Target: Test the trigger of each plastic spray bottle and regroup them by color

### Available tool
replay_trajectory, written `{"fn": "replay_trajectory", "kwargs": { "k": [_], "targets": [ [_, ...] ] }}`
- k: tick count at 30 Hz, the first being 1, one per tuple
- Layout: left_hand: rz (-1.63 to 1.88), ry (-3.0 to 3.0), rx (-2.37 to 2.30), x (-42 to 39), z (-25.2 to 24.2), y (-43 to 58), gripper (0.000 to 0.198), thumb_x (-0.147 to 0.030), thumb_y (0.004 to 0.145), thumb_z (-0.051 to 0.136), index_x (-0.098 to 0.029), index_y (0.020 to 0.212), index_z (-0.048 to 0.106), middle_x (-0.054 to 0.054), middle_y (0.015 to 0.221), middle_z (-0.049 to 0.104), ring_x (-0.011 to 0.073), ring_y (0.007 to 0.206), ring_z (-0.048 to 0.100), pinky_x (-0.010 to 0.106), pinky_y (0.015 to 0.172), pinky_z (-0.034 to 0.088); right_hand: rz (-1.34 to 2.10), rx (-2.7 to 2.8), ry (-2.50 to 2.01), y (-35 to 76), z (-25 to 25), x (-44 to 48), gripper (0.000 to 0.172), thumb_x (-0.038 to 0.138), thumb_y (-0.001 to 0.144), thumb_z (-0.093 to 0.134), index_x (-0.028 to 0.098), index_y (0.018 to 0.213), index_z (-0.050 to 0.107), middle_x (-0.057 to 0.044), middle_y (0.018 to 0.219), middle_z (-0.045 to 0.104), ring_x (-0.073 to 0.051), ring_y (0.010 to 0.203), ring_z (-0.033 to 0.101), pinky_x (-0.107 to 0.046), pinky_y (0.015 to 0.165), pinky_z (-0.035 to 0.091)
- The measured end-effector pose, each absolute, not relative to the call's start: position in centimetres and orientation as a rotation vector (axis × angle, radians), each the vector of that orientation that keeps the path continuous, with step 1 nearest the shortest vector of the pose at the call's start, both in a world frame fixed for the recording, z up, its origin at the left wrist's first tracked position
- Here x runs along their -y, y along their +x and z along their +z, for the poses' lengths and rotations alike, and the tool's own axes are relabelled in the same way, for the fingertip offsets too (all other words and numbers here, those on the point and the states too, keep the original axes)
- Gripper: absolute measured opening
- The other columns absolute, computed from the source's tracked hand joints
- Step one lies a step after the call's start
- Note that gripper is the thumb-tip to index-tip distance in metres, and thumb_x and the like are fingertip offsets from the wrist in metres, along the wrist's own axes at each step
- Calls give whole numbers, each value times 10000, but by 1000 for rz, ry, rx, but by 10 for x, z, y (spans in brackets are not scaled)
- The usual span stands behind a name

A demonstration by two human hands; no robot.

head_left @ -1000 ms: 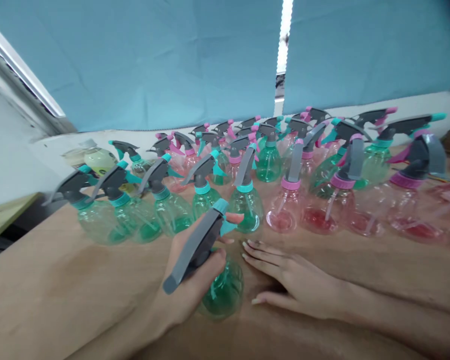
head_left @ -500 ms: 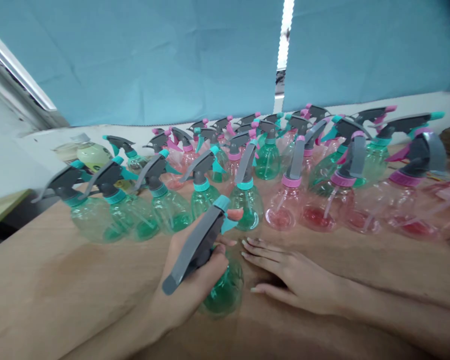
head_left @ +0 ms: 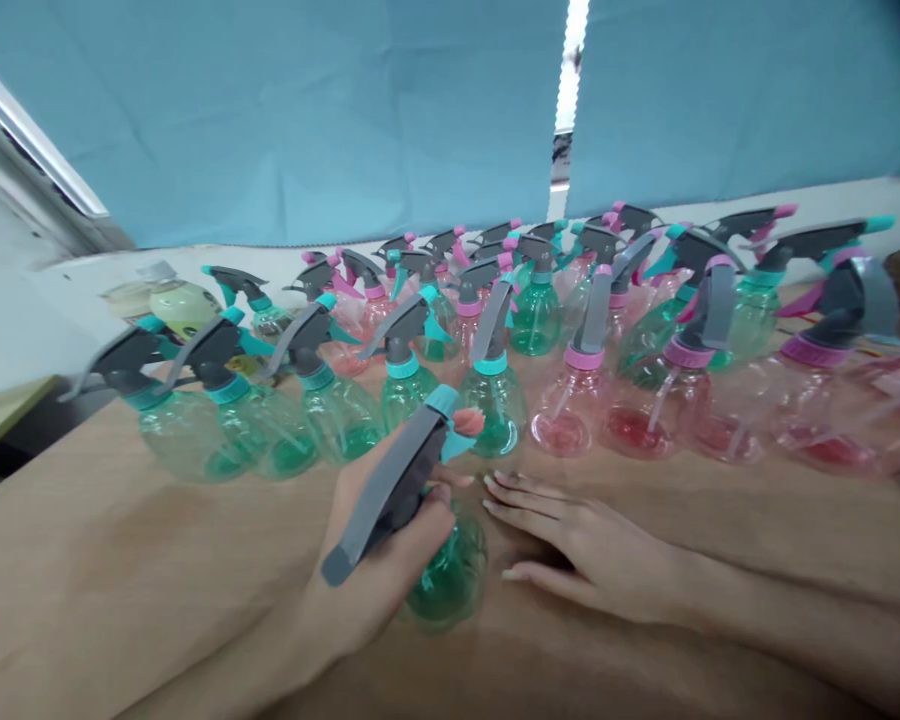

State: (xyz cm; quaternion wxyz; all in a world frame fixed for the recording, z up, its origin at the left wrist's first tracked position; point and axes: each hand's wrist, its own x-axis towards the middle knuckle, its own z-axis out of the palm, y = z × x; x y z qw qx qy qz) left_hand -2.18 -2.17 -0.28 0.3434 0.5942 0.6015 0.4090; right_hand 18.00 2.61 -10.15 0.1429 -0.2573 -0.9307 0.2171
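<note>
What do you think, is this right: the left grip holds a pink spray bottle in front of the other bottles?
Not quite: the head view shows that the spray bottle is green, not pink. The left grip does hold it, in front of the other bottles.

White glare burns in the narrow gap [head_left: 570, 60] between the blue curtains [head_left: 330, 120] and along the slanting strip [head_left: 30, 130] to my left; elsewhere the light is soft, rather flat. A dark shadow lies under the right hand [head_left: 600, 555]. Glints dot the bottles [head_left: 499, 415]. Fine detail smears, outer bottles stretch sideways, and the top right corner darkens.
</note>
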Motion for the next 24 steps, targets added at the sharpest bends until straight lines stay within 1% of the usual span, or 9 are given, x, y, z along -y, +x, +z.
{"fn": "replay_trajectory", "kwargs": {
  "k": [2, 5, 7, 10, 13, 16, 19, 22, 24],
  "targets": [
    [1067, 1536, -1567, 22, -2, -23, 388, -273, 676, 542, -198, 1052, 601, 54, 926, 723, 225, 902, 685, 328, 871, 515, 630, 2679, -743, 180, -102, -26, 639, 526, 928, 440, 180, 1451, 319, -63, 1484, 357, -207, 1373, 315, -391, 1134, 276],
    [1052, 1561, -1545, 23, -2, -25, 387, -283, 710, 556, -216, 1089, 595, 40, 955, 720, 207, 892, 675, 312, 858, 510, 654, 2655, -729, 180, -102, -26, 633, 511, 923, 464, 201, 1454, 315, -65, 1479, 366, -218, 1366, 328, -405, 1127, 291],
    [1035, 1585, -1528, 24, -2, -26, 391, -278, 719, 559, -234, 1107, 592, 31, 1007, 713, 194, 884, 671, 285, 813, 515, 668, 2639, -725, 180, -102, -26, 625, 501, 919, 479, 208, 1450, 328, -69, 1474, 373, -228, 1362, 336, -417, 1123, 297],
    [1026, 1620, -1492, 23, -2, -28, 381, -249, 734, 550, -255, 1112, 594, 18, 1156, 662, 172, 900, 663, 240, 748, 517, 658, 2649, -732, 179, -102, -26, 618, 498, 923, 470, 190, 1443, 341, -75, 1473, 371, -229, 1361, 338, -418, 1122, 298],
    [1046, 1637, -1460, 23, -3, -28, 381, -241, 756, 553, -270, 1135, 588, 4, 1213, 629, 159, 925, 650, 230, 786, 514, 650, 2651, -728, 179, -103, -26, 622, 496, 922, 473, 187, 1445, 337, -74, 1474, 370, -225, 1362, 336, -415, 1127, 288],
    [1071, 1604, -1471, 25, -3, -27, 352, -249, 773, 546, -269, 1120, 603, 7, 1174, 643, 165, 914, 648, 259, 829, 511, 664, 2640, -721, 179, -103, -26, 625, 492, 918, 485, 199, 1448, 330, -71, 1474, 371, -225, 1362, 336, -414, 1128, 287],
    [1099, 1599, -1452, 27, -4, -27, 331, -233, 771, 551, -267, 1093, 620, 9, 1121, 657, 164, 882, 644, 264, 799, 508, 665, 2646, -721, 179, -103, -26, 624, 491, 921, 481, 199, 1450, 325, -68, 1475, 369, -222, 1364, 333, -412, 1128, 288],
    [1068, 1613, -1468, 26, -7, -30, 323, -218, 786, 545, -269, 1096, 620, -8, 938, 674, 140, 723, 615, 265, 737, 502, 646, 2658, -730, 179, -103, -26, 624, 502, 924, 467, 192, 1447, 330, -66, 1479, 361, -220, 1364, 332, -406, 1128, 289],
    [1038, 1632, -1507, 25, -10, -33, 318, -201, 793, 540, -265, 1095, 618, -17, 864, 663, 135, 667, 585, 271, 717, 494, 642, 2655, -731, 180, -103, -26, 620, 506, 925, 462, 191, 1444, 338, -64, 1478, 365, -223, 1361, 338, -405, 1126, 295]
  ]
}}
